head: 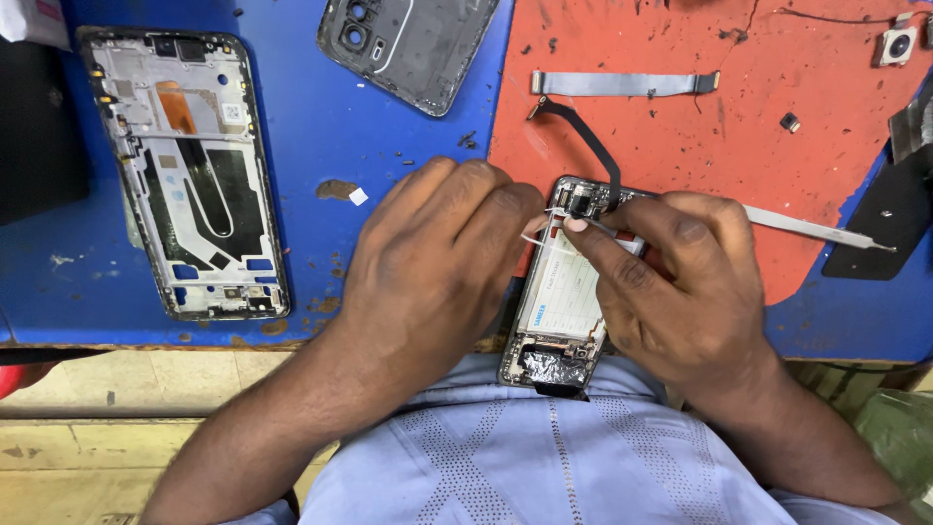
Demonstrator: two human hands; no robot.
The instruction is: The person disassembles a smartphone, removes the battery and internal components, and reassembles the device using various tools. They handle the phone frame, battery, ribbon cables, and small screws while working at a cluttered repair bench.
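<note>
My left hand (437, 262) grips the opened phone (564, 301) at the near edge of the blue-and-red mat (321, 126). My right hand (680, 292) pinches metal tweezers (816, 230) over its upper end, beside the black flex cable (588, 141).

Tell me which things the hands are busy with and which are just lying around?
In use:
- opened phone, steadied by the left hand
- tweezers, held in the right hand
- black ribbon cable running into the phone's top

Lying about:
- bare phone frame
- grey back cover
- flat grey strip
- small camera part
</note>
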